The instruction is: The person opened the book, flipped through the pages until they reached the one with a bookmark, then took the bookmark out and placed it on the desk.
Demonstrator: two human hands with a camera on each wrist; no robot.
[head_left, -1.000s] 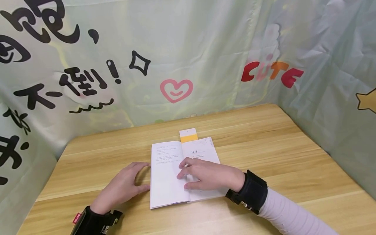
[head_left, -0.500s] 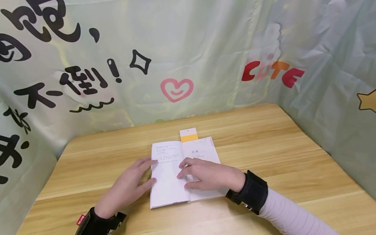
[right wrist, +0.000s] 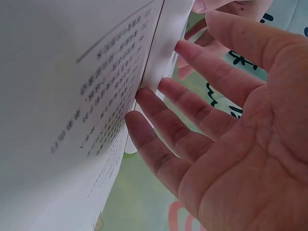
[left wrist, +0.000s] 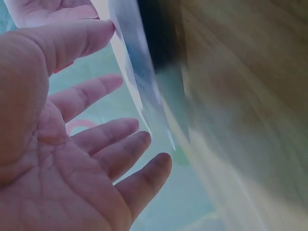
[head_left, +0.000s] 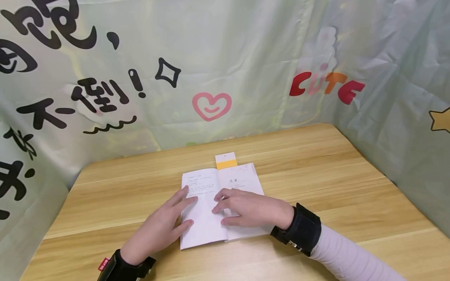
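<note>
An open book lies on the wooden table, with printed text on both pages. My left hand is over the outer edge of the left page, its fingers spread and loosely bent. In the left wrist view, the left thumb reaches to the book's edge. My right hand lies across the right page, its fingertips at the middle fold. The right wrist view shows those fingertips against the paper, nothing pinched. Part of the right page is hidden under this hand.
A white and yellow card sticks out past the book's top edge. Bare wooden tabletop surrounds the book. A printed cloth hangs behind the table and along its sides.
My left hand has moved right from beside the book to over the left page. The right hand and the book have stayed in place.
</note>
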